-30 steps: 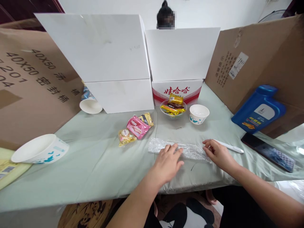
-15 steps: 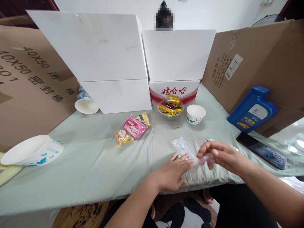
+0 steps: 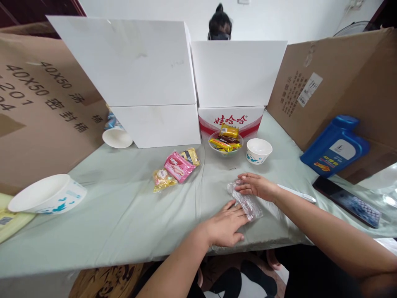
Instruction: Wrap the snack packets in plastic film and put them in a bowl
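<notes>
A crinkled clear plastic bag point(image 3: 245, 201) lies on the pale green tablecloth point(image 3: 124, 215) near the front edge, turned so it runs away from me. My left hand point(image 3: 225, 225) rests flat, fingers stretched, touching the bag's near end. My right hand point(image 3: 257, 186) lies over the bag's far end, fingers extended and pressing on it. A white pen point(image 3: 297, 193) lies just right of my right wrist.
Snack packets point(image 3: 176, 166) lie mid-table; a glass bowl of wrapped sweets point(image 3: 225, 142) and a small white bowl point(image 3: 259, 150) stand behind. A big white bowl point(image 3: 46, 193) sits at left, a blue jug point(image 3: 336, 145) and phone point(image 3: 347, 201) at right. Cardboard boxes wall the table; a person's head point(image 3: 219, 27) shows behind.
The bag lay stretched sideways a second ago; my right hand lifted one end and swung it round, and now it lies pointing away from me with both hands flat on it.
</notes>
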`<state>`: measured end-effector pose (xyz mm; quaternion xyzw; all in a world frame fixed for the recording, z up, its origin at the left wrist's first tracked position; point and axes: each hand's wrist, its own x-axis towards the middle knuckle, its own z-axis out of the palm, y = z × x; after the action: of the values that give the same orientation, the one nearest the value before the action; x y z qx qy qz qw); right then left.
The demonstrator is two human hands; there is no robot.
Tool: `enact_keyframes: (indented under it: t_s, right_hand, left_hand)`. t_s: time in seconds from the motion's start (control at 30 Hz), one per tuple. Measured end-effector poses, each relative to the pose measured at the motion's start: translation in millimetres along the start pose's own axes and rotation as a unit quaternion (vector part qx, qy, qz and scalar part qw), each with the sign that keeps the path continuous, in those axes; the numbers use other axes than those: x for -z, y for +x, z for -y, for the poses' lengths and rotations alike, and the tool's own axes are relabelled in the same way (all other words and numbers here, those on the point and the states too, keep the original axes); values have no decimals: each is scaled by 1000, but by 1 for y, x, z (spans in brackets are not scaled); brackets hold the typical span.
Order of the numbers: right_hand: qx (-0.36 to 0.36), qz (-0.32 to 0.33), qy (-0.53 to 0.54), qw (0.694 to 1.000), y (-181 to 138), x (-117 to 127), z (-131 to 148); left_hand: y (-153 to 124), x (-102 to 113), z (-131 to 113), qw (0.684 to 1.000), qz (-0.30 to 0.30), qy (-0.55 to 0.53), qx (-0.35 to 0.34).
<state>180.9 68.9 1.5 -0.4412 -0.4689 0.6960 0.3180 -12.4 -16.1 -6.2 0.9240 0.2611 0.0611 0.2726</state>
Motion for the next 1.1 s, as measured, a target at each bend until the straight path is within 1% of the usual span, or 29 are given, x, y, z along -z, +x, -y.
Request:
enact_keyframes:
  t_s: [0.03,0.07,0.13,0.23,0.33,0.37,0.4,0.43,0.5,0.57,0.6,0.63,0.7,0.77,0.83,0.87,0.9,0.93,0.97,1.03,1.1]
  right_hand:
    - [48,-8,-37,998,0,1,-4]
    - [106,-14,-98,989,0,2,-8]
    - [206,-21,-236,949,-1,2,-18]
    - [300,-6,-401,865,-2,-2,-32]
    - [378,3,-525,763,-4,-7,-41]
    - [394,2,-558,731,-4,-8,-42]
    - [401,-2,-577,711,-4,-9,-43]
    - [405,-5,-591,698,-5,-9,-43]
    - [405,-6,-607,684,-5,-11,-44]
    - [400,-7,-614,680,-6,-12,-44]
    - [398,-7,-613,682,-6,-13,-43]
    - [397,-8,-610,686,-6,-13,-41]
    - [387,-8,-593,706,-7,-13,-35]
    - [361,-4,-561,745,-11,-11,-25]
    - [335,-14,-528,780,-22,-10,-15]
    - [331,-22,-516,790,-30,-9,-12]
    - [334,-26,-510,792,-39,-10,-12]
    - [342,-19,-512,787,-48,-12,-14]
    - [351,2,-525,775,-58,-14,-19]
    - [365,59,-568,735,-78,-20,-34]
    - [368,84,-617,690,-93,-24,-50]
  left_hand:
    - [0,0,0,1000,2,3,-1]
    - [0,0,0,1000,4,6,-1]
    - [0,0,0,1000,8,12,2]
    - [0,0,-3,1000,5,17,13]
    - [-4,5,-6,1000,-11,6,21]
    - [-6,8,-7,1000,-19,-5,21]
    - [-9,13,-8,999,-34,-20,23]
    - [-12,17,-9,997,-58,-35,30]
    - [-19,26,-9,987,-140,-54,56]
    - [-22,31,-5,969,-231,-41,75]
    - [-23,32,-2,963,-259,-25,72]
    - [-22,32,2,961,-270,-5,64]
    - [-18,27,11,964,-257,39,57]
    - [-13,20,20,966,-233,77,80]
    - [-9,14,27,965,-221,95,106]
    - [-8,12,29,964,-220,96,112]
    - [-8,11,30,964,-220,95,114]
    - [-9,11,30,964,-221,94,116]
    - [-9,11,29,963,-223,94,120]
    - [-10,11,27,961,-224,99,130]
    - [-10,11,25,959,-222,106,141]
